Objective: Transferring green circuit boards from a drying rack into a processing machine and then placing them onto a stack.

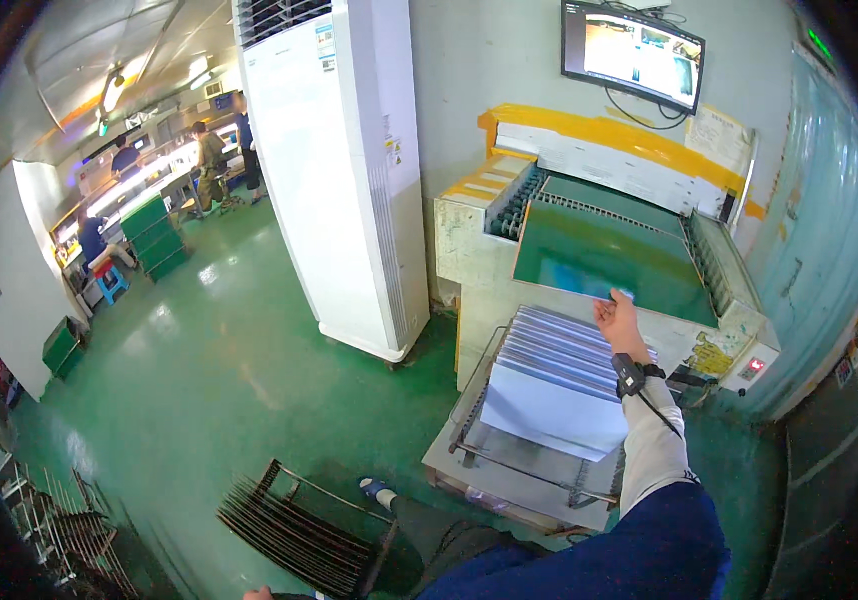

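My right hand reaches forward, its fingers closed at the front edge of a large glossy green board. That board lies on the rollers of a cream-coloured conveyor machine. Behind it, a second green board rests further into the machine. Under my right forearm stands a slotted rack holding a row of pale bluish-white sheets, set on a low grey stand. Only a sliver of my left hand shows at the lower edge; its fingers are mostly hidden.
A tall white air conditioner stands left of the machine. On the floor near my foot lies an unfilled wire rack, with more metal racks further left. A screen hangs above. Several people work at far-left benches.
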`<act>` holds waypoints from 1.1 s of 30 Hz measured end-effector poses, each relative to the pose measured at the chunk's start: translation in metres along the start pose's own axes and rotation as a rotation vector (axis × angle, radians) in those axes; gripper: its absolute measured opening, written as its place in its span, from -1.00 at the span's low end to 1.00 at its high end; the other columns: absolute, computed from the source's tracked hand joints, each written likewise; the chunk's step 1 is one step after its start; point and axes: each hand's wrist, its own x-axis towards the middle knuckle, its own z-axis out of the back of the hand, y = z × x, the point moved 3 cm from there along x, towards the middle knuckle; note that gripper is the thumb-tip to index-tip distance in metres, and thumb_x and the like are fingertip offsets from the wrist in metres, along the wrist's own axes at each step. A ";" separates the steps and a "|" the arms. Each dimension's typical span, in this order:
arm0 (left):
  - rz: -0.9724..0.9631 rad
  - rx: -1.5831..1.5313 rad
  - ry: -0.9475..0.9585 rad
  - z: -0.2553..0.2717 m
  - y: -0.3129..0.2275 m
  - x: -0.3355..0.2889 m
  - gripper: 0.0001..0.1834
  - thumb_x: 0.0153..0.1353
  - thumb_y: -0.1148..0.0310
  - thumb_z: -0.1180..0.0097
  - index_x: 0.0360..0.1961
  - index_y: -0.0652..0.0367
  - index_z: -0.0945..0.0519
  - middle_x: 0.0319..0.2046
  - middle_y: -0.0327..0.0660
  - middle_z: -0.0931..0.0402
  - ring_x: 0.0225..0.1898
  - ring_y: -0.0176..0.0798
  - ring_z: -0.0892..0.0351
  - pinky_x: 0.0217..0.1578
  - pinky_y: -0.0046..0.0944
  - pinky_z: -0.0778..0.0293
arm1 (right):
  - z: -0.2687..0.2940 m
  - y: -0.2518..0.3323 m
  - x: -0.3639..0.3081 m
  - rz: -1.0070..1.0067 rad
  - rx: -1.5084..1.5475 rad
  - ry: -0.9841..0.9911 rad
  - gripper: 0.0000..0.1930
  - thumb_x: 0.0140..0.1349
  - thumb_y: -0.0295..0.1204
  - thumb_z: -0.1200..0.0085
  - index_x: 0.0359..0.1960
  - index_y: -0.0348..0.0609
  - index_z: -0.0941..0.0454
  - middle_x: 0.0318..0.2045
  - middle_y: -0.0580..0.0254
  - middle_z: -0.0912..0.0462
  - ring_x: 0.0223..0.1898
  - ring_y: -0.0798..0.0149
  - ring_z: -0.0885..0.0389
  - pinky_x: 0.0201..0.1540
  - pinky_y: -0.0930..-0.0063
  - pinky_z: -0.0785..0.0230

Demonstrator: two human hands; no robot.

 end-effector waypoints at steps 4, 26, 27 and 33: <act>0.088 -0.114 0.025 0.003 -0.036 -0.045 -0.66 0.34 0.21 -0.07 -0.38 0.34 -0.50 -0.48 -0.06 -0.45 -0.44 -0.10 -0.34 -0.44 0.00 -0.36 | 0.022 0.005 0.029 0.029 0.035 0.058 -0.75 0.28 -0.23 -0.11 -0.23 -0.15 -0.44 -0.46 0.10 -0.57 -0.40 0.19 -0.60 -0.39 0.38 -0.50; -0.082 0.039 0.060 -0.004 0.036 0.022 -0.73 0.35 0.25 -0.02 -0.17 0.30 -0.49 -0.29 -0.02 -0.49 -0.30 0.00 -0.41 -0.33 0.04 -0.44 | 0.006 -0.006 0.079 0.159 0.083 0.031 -0.75 0.27 -0.26 -0.13 -0.36 -0.19 -0.47 -0.48 0.10 -0.61 -0.46 0.17 -0.61 -0.40 0.35 -0.54; -0.059 0.015 0.051 -0.004 0.036 0.021 -0.73 0.35 0.26 -0.02 -0.17 0.29 -0.49 -0.30 -0.03 -0.49 -0.29 0.00 -0.41 -0.32 0.04 -0.44 | 0.004 -0.007 0.079 0.153 0.091 0.024 -0.76 0.27 -0.26 -0.13 -0.35 -0.19 -0.47 -0.47 0.11 -0.61 -0.46 0.17 -0.61 -0.39 0.35 -0.54; -0.311 0.281 -0.222 -0.002 0.036 0.042 -0.71 -0.03 0.27 -0.16 -0.55 0.37 -0.53 -0.57 0.13 -0.51 -0.47 0.21 -0.53 -0.36 0.11 -0.45 | -0.011 -0.013 0.087 0.022 0.115 0.075 -0.84 0.28 -0.33 -0.07 -0.31 -0.18 -0.50 -0.42 0.14 -0.60 -0.39 0.23 -0.60 -0.33 0.43 -0.54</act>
